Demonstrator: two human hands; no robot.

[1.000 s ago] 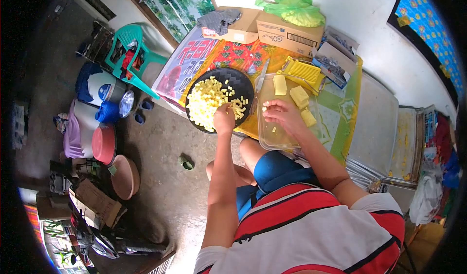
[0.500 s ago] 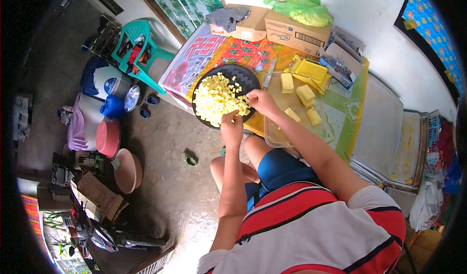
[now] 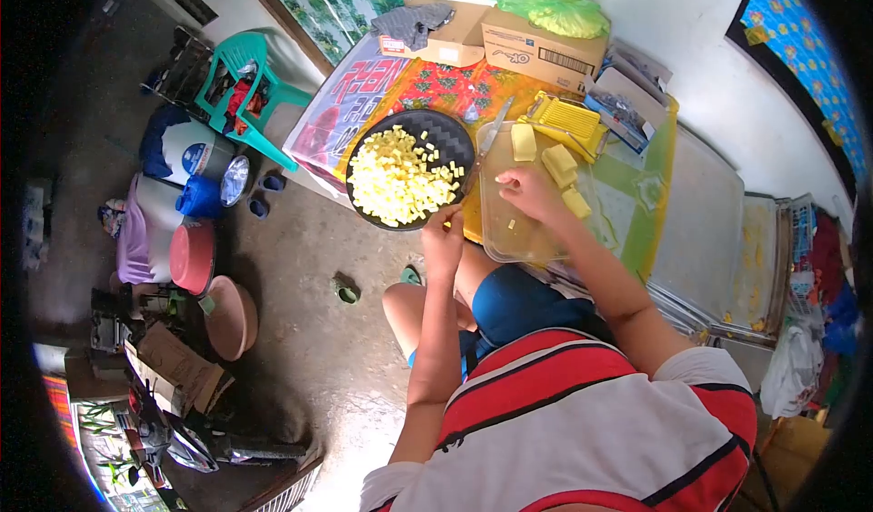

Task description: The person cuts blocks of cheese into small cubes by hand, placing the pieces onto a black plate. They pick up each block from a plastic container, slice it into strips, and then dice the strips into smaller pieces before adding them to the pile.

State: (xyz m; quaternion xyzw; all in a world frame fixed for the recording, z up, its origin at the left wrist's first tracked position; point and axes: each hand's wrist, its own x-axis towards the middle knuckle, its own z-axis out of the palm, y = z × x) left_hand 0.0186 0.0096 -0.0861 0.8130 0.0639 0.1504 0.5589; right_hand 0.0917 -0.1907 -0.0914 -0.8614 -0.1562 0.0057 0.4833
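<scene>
A round black tray holds a heap of small pale-yellow cubes, which look like cheese. My left hand is pinched closed at the tray's near edge, a fleck of yellow at its fingertips. Over a clear plastic lid or shallow tub, my right hand has its fingers curled together; whatever is in or under them is hidden. Beside it lie yellow blocks: one at the back, another to the right and one partly behind the hand. A knife rests between tray and tub.
A yellow slotted slicer or rack stands behind the tub, with an open box of small packets to its right. Cardboard boxes and a green plastic bag line the back. Metal baking trays stand at the right.
My right hand has left the cubes on the black tray and moved right, over the plastic tub. My left hand stays by the tray's near edge. The view has shifted slightly.
</scene>
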